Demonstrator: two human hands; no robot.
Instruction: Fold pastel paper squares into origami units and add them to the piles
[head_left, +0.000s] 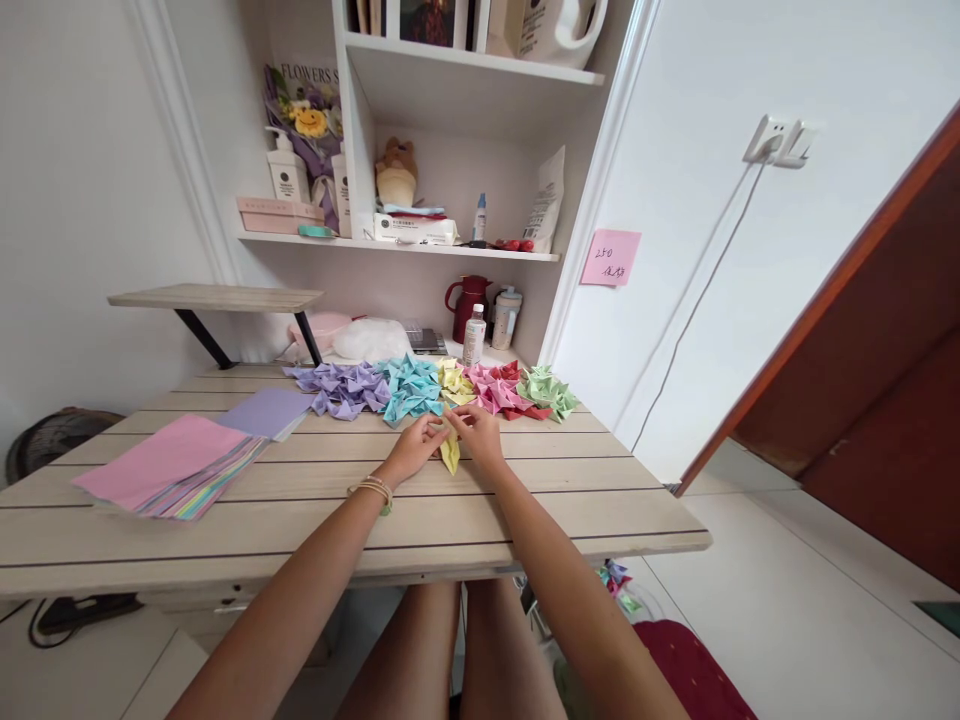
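Toward the back edge of the counter [592, 502], left hand [409, 449] and right hand [480, 436] pinch yellow paper [450, 455], grips nearly closed. It looks mid-fold; another crease needs light pressure.

"What are you holding?"
"My left hand [412, 448] and right hand [478, 435] pinch a folded yellow paper [450, 455] between them, at the table [600, 500]."
"And just beyond?"
"I see folded clusters, left to right: purple pieces [346, 390], blue pieces [410, 388], yellow pieces [454, 379], pink pieces [491, 390] mixed with red pieces [534, 411], then green pieces [551, 390]."
"On your left?"
"A fanned stack of sheets [165, 460], pink on top, beside purple sheets [266, 410]. Bracelets [373, 486] circle my left wrist."
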